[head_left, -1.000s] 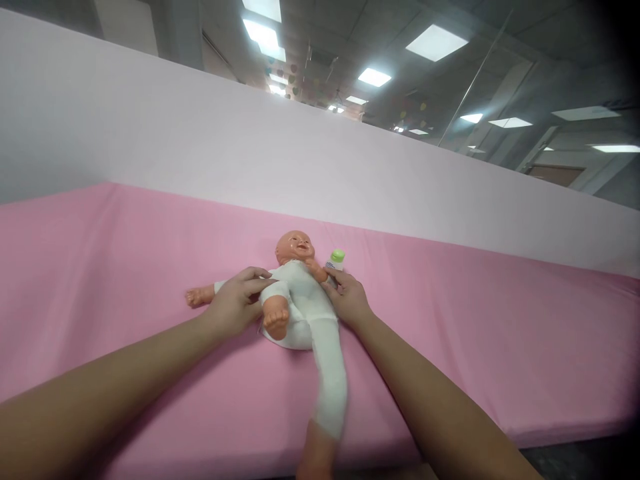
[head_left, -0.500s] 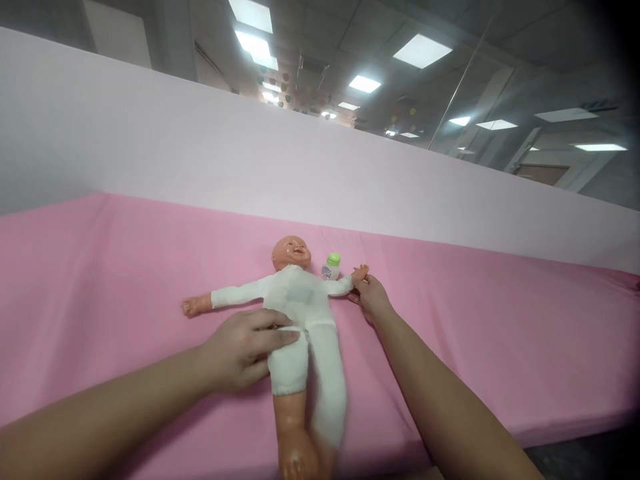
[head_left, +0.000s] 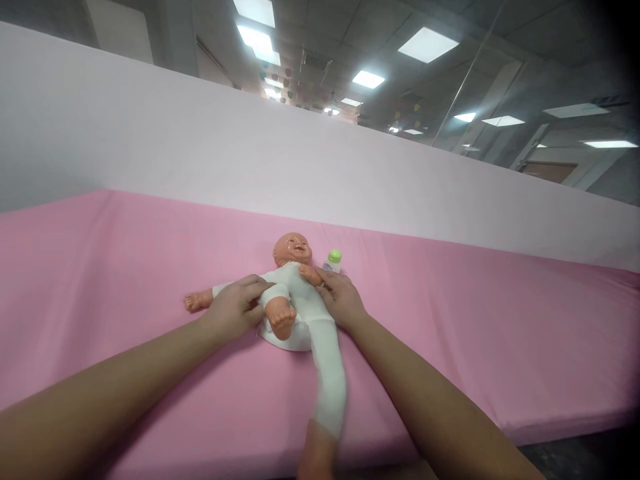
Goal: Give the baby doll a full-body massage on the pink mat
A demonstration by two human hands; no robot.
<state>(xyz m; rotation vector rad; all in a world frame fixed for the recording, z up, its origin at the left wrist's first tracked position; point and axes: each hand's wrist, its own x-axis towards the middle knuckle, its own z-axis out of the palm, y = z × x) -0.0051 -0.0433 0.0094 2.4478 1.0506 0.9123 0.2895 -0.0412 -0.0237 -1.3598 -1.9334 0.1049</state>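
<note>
A baby doll [head_left: 309, 303] in a white cloth suit lies on its back on the pink sheet, its head towards the wall. My left hand [head_left: 239, 307] is closed round the doll's leg on the left side, which is folded up over its belly with the foot [head_left: 281, 317] facing me. My right hand [head_left: 341, 297] grips the doll's arm on the right side, bent in across its chest; part of that arm is hidden by my fingers. The other leg [head_left: 329, 373] lies straight towards me.
A small bottle with a green cap [head_left: 334, 259] stands just beyond my right hand, partly hidden by it. The pink-covered surface [head_left: 480, 320] ends at a front edge near me. A white wall [head_left: 250, 147] runs behind it, with glass above.
My left hand has lifted the doll's leg and folded it up towards the belly. My right hand has brought the doll's arm inward from the side onto its chest.
</note>
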